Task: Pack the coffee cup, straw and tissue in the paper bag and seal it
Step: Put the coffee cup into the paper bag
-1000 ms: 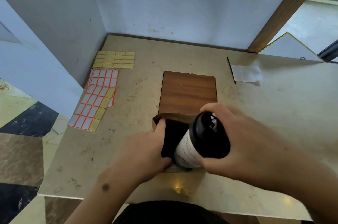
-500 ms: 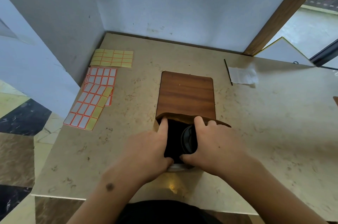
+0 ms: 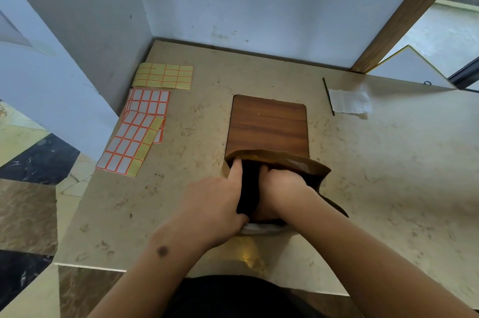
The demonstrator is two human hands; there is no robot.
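Paper, wood and polished stone around the paper bag

The paper bag (image 3: 305,166) is matt brown kraft paper, creased at its mouth. Beyond it lies a smooth wood-grain board (image 3: 268,125). The tabletop (image 3: 388,175) is glossy, veined beige stone. Left of the bag lie paper label sheets (image 3: 140,131); far right, soft white tissue (image 3: 350,102).

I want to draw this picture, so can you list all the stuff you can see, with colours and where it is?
paper bag: 1, brown, open, near edge of table, both hands at its mouth
wooden board: 1, dark brown, mid-table behind the bag
tissue: 1, white, far right
straw: 1, black, left of the tissue
sticker sheets: several, yellow and white with orange borders, far left
table: 1, beige marble
left hand: 1, holds the bag's left rim
right hand: 1, reaches inside the bag
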